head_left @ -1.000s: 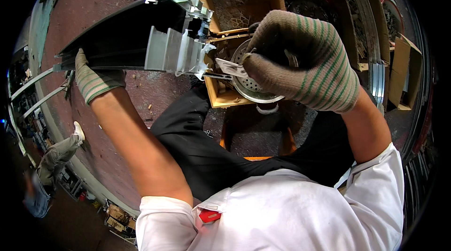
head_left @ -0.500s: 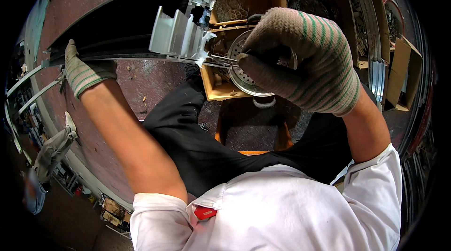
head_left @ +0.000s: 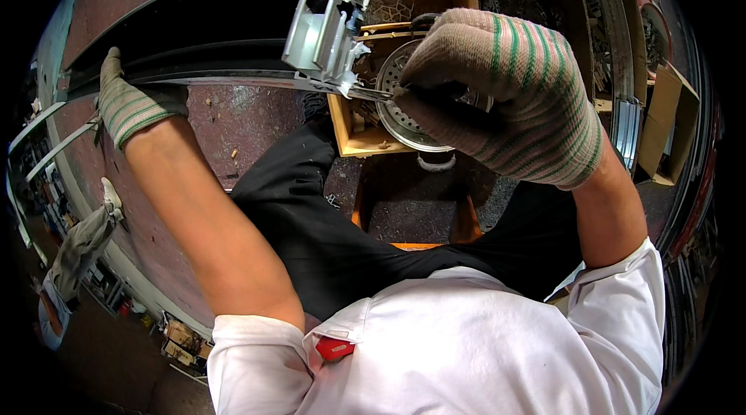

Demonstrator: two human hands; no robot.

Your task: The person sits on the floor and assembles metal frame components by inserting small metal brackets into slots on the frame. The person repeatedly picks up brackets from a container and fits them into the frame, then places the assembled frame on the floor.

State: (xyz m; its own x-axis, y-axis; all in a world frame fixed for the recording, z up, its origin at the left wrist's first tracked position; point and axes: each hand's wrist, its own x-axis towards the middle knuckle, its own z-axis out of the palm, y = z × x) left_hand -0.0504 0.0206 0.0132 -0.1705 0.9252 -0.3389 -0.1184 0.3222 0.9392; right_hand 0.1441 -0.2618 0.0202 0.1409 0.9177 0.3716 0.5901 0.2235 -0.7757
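Note:
A long dark frame profile reaches from the far left toward the middle. Its right end carries a cut, silvery aluminium section with ragged pale edges. My left hand, in a striped knit glove, is at the profile's left part, thumb up along its side; the other fingers are hidden beneath. My right hand, gloved alike, is closed in a pinch on a thin metal piece that reaches left to the section's lower edge. The glove hides most of that piece, so its kind is unclear.
Below my right hand, a perforated metal strainer pot sits in a wooden box. Cardboard and metal lengths stand at right. A wooden stool-like frame is between my legs. At far left another person's leg shows.
The profile's aluminium end has shifted right, closer to my right hand, and less of the thin metal piece shows between them. My right hand keeps its pinch; my left hand has moved slightly left.

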